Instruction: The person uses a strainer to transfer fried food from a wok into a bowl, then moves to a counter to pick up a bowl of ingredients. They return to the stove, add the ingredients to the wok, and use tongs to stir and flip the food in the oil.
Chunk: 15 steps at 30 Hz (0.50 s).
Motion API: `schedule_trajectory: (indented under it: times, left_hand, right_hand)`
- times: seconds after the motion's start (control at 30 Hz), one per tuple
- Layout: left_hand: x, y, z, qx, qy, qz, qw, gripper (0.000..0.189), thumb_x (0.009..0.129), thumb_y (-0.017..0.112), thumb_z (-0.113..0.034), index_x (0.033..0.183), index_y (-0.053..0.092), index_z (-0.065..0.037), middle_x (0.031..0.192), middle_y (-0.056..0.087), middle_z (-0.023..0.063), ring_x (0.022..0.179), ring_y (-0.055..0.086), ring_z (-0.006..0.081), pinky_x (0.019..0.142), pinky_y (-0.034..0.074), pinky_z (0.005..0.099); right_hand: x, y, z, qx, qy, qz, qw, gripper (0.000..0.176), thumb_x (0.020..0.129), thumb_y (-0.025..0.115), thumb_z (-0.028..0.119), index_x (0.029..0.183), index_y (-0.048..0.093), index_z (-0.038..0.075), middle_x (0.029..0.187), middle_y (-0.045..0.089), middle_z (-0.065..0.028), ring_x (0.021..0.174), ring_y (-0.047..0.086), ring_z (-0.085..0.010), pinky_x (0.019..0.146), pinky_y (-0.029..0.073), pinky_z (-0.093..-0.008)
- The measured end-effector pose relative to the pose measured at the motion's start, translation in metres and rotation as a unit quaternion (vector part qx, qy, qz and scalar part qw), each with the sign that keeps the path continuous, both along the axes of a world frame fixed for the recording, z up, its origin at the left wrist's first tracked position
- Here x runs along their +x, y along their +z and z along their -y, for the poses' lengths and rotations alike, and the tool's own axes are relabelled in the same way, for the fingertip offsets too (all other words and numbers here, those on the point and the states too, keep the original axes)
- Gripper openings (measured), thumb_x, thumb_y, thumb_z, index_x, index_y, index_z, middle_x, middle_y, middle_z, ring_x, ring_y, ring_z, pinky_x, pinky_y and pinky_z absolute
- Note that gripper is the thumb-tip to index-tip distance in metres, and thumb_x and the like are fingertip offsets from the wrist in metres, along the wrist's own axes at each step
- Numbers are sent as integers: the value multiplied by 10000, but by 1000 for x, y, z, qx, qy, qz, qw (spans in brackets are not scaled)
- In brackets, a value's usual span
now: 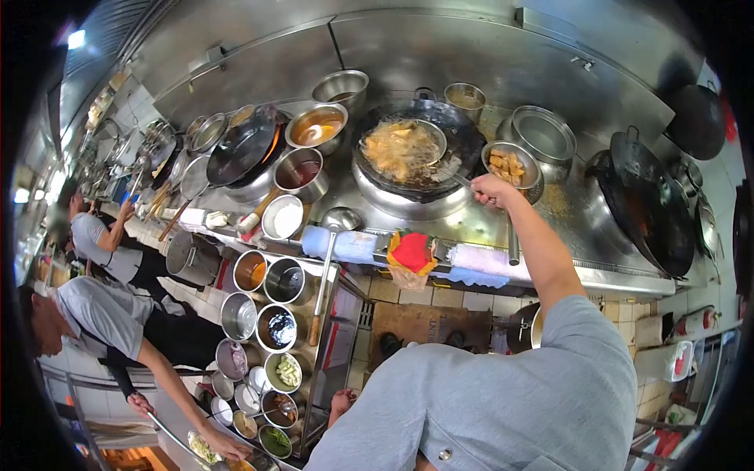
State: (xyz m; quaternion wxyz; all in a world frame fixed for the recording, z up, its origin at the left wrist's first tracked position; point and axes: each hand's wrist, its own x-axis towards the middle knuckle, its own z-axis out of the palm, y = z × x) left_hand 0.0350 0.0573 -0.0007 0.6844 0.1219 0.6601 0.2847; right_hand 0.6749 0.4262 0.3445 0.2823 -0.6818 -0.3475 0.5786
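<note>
My right hand (pixel 492 191) is closed round the handle of a skimmer (pixel 434 141), whose round head lies in the wok (pixel 459 129). Golden pieces of food (pixel 397 149) fry there in bubbling oil. Just beyond my wrist, a strainer (pixel 530 167) holds browned fried pieces (pixel 506 165), its handle pointing toward me. Low beside my body, my left hand (pixel 342 401) has its fingers curled; whether anything is in them is hidden. A long-handled ladle (pixel 341 219) rests across the stove's front edge.
Folded cloths (pixel 353 245) and a red cloth (pixel 412 251) line the stove edge. Several metal pots, including one of orange liquid (pixel 316 125), stand left of the wok. Another wok (pixel 640 212) sits at right. A co-worker (pixel 110 314) reaches over food at lower left.
</note>
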Motion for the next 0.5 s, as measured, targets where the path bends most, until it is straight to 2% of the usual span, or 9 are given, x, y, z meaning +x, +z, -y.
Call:
schedule_trajectory:
  times: [0.1,0.13,0.2,0.23,0.3,0.37,0.43,0.47,0.5]
  left_hand:
    - [0,9,5,43,-226,-195,953,139,864,445,-110,910,534,-14,749,568,101,647,553,223,583,472,340]
    - [1,24,6,43,-226,-198,953,139,864,445,-110,910,534,-14,749,568,101,647,553,223,583,472,340]
    - [12,69,-8,38,-103,-114,987,125,866,464,-135,915,530,-42,742,576,90,633,557,203,545,454,321]
    - [21,90,-23,43,-101,-115,987,125,866,464,-135,915,530,-42,742,576,90,633,557,203,545,454,321]
    - [40,119,-34,36,-122,-155,980,115,867,457,-142,912,527,-63,722,573,80,611,548,179,488,417,300]
    - [41,124,-33,30,-142,-176,974,110,868,453,-145,911,525,-74,712,572,74,600,544,167,460,398,289]
    - [39,118,-49,112,-263,-214,934,114,874,438,-147,907,526,-83,691,556,52,554,522,152,443,390,292]
    - [40,109,-54,113,-273,-210,932,114,874,438,-147,907,526,-83,691,556,52,554,522,152,443,390,292]
    - [39,97,-59,86,-245,-160,952,122,870,458,-188,893,527,-90,675,545,44,545,516,148,436,386,286]
  right_hand:
    - [-23,-16,4,5,-21,-92,996,82,875,432,132,878,505,94,579,426,26,359,312,-28,295,213,-172]
    - [-33,-15,10,13,-11,-113,993,79,875,434,132,873,504,96,574,428,29,360,312,-24,301,210,-168]
    - [-34,-2,25,17,-23,-146,989,69,874,438,130,862,496,94,572,427,31,361,314,-21,304,209,-165]
    - [-33,2,28,16,-36,-173,984,62,872,442,128,851,488,92,570,425,32,362,315,-18,307,209,-162]
    - [-45,-18,27,43,-81,-212,973,85,873,455,122,948,492,107,577,430,27,371,318,-10,321,210,-153]
    - [-56,-21,28,47,-114,-262,957,33,879,453,119,911,460,122,592,432,20,380,318,-12,324,206,-158]
    - [-61,-15,32,58,-137,-299,943,26,883,452,119,872,430,126,603,428,18,385,316,-16,325,201,-163]
    - [-65,-17,35,58,-147,-288,945,34,885,451,122,864,425,127,602,424,19,384,315,-17,324,200,-164]
    - [-68,-21,41,55,-159,-277,946,43,886,449,126,855,419,129,600,420,20,383,314,-18,324,199,-165]
